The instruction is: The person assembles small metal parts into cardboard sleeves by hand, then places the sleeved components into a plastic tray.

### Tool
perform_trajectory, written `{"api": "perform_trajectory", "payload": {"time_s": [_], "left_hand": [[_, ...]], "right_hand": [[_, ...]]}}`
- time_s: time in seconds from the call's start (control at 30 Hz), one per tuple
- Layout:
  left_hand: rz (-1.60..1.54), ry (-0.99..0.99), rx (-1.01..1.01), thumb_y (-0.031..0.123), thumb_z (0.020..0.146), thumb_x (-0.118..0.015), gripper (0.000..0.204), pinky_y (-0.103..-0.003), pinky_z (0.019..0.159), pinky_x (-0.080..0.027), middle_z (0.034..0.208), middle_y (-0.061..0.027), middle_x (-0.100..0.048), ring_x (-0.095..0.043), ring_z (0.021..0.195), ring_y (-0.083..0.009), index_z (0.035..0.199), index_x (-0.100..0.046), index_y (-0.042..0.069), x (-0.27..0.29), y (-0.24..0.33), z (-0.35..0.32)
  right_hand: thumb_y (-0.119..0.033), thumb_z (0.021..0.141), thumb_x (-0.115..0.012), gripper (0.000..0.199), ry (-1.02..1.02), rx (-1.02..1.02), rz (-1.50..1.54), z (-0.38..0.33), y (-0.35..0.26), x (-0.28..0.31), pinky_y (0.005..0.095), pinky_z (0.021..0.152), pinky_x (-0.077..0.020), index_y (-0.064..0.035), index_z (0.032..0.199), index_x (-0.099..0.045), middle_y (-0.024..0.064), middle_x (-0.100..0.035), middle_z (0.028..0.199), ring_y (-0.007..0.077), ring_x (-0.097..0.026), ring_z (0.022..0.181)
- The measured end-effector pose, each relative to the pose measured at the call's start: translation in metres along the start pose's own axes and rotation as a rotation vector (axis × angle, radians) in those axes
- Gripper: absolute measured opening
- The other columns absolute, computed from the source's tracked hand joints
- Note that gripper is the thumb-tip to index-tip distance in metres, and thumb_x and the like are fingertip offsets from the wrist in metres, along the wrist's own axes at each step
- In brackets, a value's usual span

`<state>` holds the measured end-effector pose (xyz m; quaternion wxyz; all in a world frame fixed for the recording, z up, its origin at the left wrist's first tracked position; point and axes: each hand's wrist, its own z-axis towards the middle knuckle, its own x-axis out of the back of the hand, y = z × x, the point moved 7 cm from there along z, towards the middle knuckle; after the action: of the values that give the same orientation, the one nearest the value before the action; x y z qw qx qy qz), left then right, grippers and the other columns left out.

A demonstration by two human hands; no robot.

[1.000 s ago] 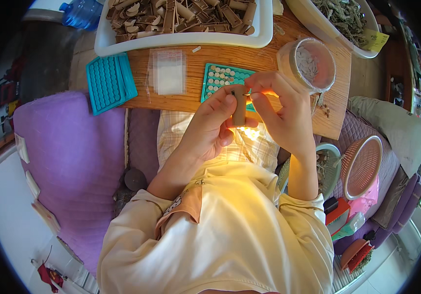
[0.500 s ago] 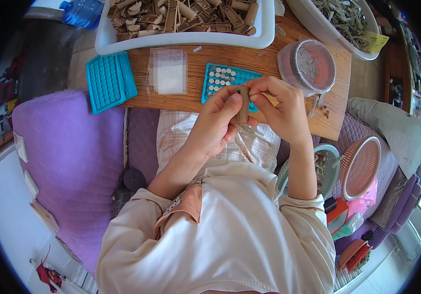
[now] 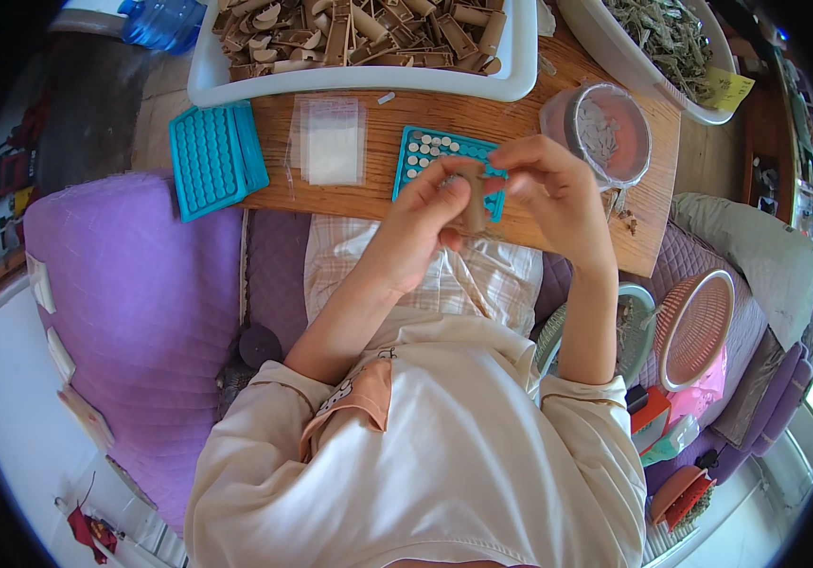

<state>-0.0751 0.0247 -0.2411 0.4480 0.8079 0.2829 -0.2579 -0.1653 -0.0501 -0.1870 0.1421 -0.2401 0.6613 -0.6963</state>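
Note:
My left hand (image 3: pixel 425 210) is closed around a short brown plastic tube-like part (image 3: pixel 474 210), held upright between thumb and fingers above my lap. Just to its right, my right hand (image 3: pixel 553 189) is raised with bent fingers, thumb and forefinger apart and slightly blurred. I see nothing between them. Behind both hands lies a teal tray (image 3: pixel 494 208) with round pockets, partly hidden by them. Several silvery button-like discs (image 3: pixel 427 150) sit in its left pockets.
A white bin (image 3: pixel 369 83) of brown plastic parts (image 3: pixel 406 38) stands at the back. Stacked teal trays (image 3: pixel 208 161) and clear bags (image 3: pixel 333 142) lie left. A tub of pale pieces (image 3: pixel 605 133) and a white basin (image 3: pixel 629 71) stand right, with baskets (image 3: pixel 697 327) below.
My right hand has come off the brown part and moved slightly right, its fingers apart. The left hand still holds the part in nearly the same place.

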Motion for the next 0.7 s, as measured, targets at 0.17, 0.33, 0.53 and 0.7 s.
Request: {"api": "perform_trajectory", "payload": {"time_s": [0.17, 0.33, 0.53, 0.7], "left_hand": [[-0.231, -0.036, -0.132, 0.023, 0.083, -0.052, 0.025, -0.016, 0.048, -0.043, 0.099, -0.0073, -0.056, -0.058, 0.081, -0.0096, 0.103, -0.044, 0.011, 0.004, 0.03, 0.001], [-0.317, 0.024, -0.175, 0.018, 0.082, -0.054, 0.023, -0.015, 0.049, -0.046, 0.099, -0.0077, -0.056, -0.058, 0.087, -0.0127, 0.1, -0.043, 0.01, 0.005, 0.038, -0.005], [-0.3, 0.033, -0.143, 0.028, 0.081, -0.054, 0.025, -0.013, 0.045, -0.037, 0.084, -0.0003, -0.056, -0.054, 0.066, -0.0037, 0.096, -0.043, 0.01, 0.002, 0.025, -0.008], [-0.016, -0.023, -0.207, 0.035, 0.08, -0.053, 0.034, -0.017, 0.053, -0.039, 0.082, -0.0013, -0.055, -0.049, 0.068, -0.0051, 0.098, -0.046, 0.007, 0.006, 0.027, -0.007]], "right_hand": [[-0.007, 0.08, -0.052, 0.011, 0.217, -0.099, 0.214, -0.005, 0.007, 0.019, 0.0242, 0.064, -0.0424, 0.001, 0.087, -0.055, 0.0034, -0.054, 0.077, 0.0115, -0.052, 0.072], [-0.015, 0.078, -0.057, 0.021, 0.272, -0.011, 0.227, -0.013, -0.011, 0.005, 0.0263, 0.066, -0.0416, -0.0008, 0.094, -0.055, 0.0043, -0.055, 0.077, 0.0135, -0.051, 0.073], [-0.027, 0.064, -0.067, 0.035, 0.122, 0.297, -0.546, -0.012, -0.054, -0.013, 0.0301, 0.053, -0.0412, -0.003, 0.087, -0.056, 0.0067, -0.053, 0.065, 0.0221, -0.051, 0.059], [-0.029, 0.062, -0.068, 0.031, 0.035, 0.362, -0.685, -0.009, -0.056, -0.024, 0.0313, 0.043, -0.0361, -0.0045, 0.068, -0.049, 0.004, -0.044, 0.052, 0.0219, -0.045, 0.046]]}}
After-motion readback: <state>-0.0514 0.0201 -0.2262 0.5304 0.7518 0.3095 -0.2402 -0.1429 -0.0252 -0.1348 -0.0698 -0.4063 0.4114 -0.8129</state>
